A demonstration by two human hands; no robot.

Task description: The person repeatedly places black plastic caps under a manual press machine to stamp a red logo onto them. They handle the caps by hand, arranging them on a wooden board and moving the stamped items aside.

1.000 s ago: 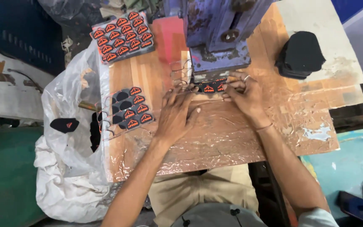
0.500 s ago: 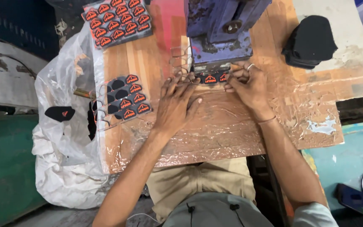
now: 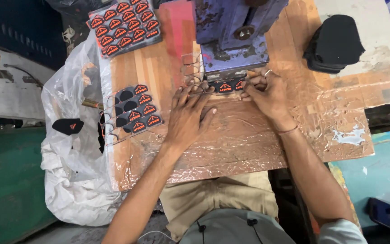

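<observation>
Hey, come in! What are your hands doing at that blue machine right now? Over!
Left hand and right hand flat on the table, fingertips on the black-and-orange patch strip under the blue press. Nothing blocking. Over.
</observation>
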